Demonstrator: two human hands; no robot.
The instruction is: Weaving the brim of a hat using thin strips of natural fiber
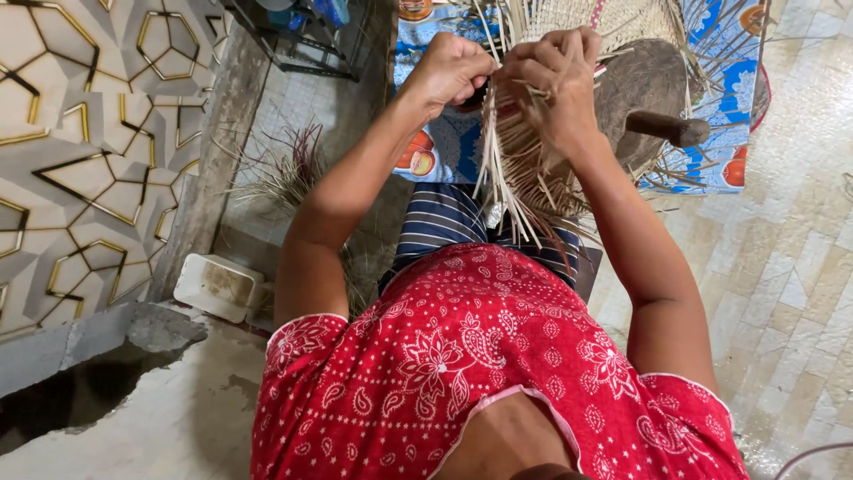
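Both hands work at the rim of a half-woven basket point(542, 169) of pale straw strips. The left hand point(449, 71) is curled into a tight fist, pinching a strip or two between thumb and fingers just left of the weave. The right hand point(555, 76) is closed over a bunch of strips point(498, 160) at the basket's upper edge, fingers folded down on them; the two hands nearly touch, knuckle to knuckle.

Below the grips the loose strips fan out and hang over a striped cloth point(444, 222) on the person's lap. Just right of the right hand sits a rounded wooden block point(644, 80) with a short handle point(671, 127) pointing outward, the weave partly wrapped around it. Beyond the hands lies a blue patterned mat point(711, 133). Well left of the left forearm, a white tray point(218, 286) rests on the floor by a patterned wall point(89, 160), with a tuft of dry fibres point(284, 169) near it.
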